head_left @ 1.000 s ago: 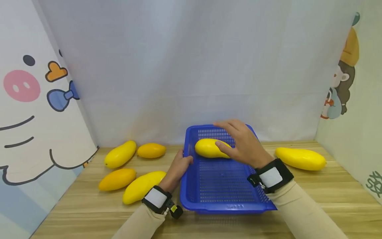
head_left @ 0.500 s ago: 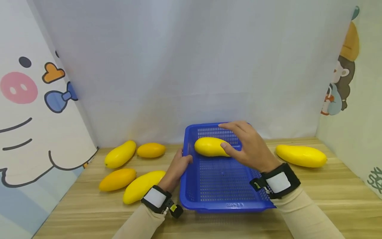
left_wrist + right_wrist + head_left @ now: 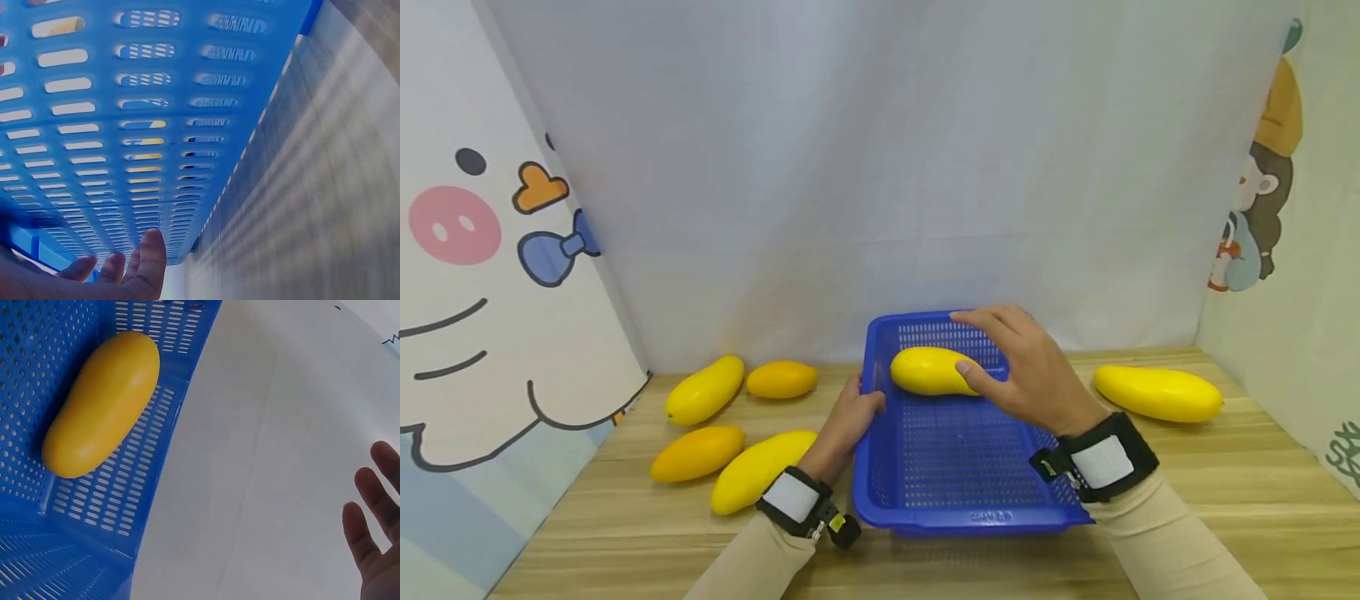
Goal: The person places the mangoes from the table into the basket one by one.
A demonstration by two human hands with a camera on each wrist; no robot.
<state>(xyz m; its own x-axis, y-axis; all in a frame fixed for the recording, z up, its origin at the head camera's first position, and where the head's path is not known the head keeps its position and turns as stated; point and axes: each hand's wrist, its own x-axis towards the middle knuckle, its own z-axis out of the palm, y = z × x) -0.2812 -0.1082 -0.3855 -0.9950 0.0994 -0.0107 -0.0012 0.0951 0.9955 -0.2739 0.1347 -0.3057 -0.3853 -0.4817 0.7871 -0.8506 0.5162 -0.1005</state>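
A blue slotted plastic basket stands on the table in the head view. My left hand holds its left rim, thumb over the edge. In the left wrist view that hand's fingers lie along the outer slotted wall. One large yellow papaya-like fruit lies at the far end inside the basket, its right end behind my right thumb. My right hand hovers over the basket's right side, fingers spread and holding nothing. From the right wrist, the fruit rests apart from the hand's fingers.
Left of the basket lie two large yellow fruits and two smaller orange-yellow ones. Another large yellow fruit lies to the right. A white cloth hangs behind the wooden table.
My right hand has shifted slightly right and back from the fruit, uncovering a little of the basket. My left hand, the basket and the fruits stay where they were.
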